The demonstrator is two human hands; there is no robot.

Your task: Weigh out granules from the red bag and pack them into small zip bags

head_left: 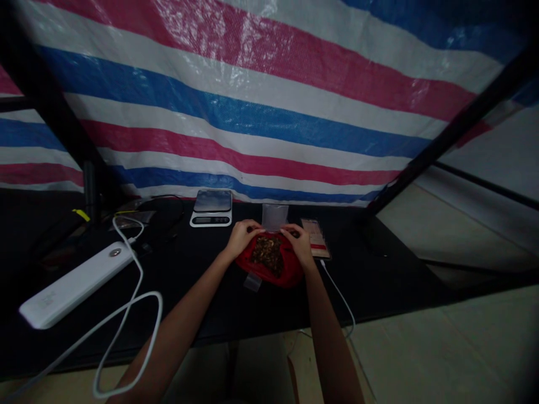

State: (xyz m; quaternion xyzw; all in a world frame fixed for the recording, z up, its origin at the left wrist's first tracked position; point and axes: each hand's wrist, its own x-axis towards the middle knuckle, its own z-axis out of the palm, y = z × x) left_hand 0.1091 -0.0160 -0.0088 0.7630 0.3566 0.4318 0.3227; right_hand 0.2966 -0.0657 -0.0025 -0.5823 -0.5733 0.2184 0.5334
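Clear bag (275, 215): near corners hidden by left fingers (251, 226) and right fingers (293, 229). Brown pieces (267, 252) in red container (291, 275) — too small to identify. Flat item (318, 241): left side partly covered by the right fingers, print illegible. Scale (213, 203): display unreadable. White device (80, 286): marking blurred. White cable (160, 308), left forearm (191, 308), right forearm (324, 320) — cut off at lower edge. Striped sheeting (261, 106): cut off at top.
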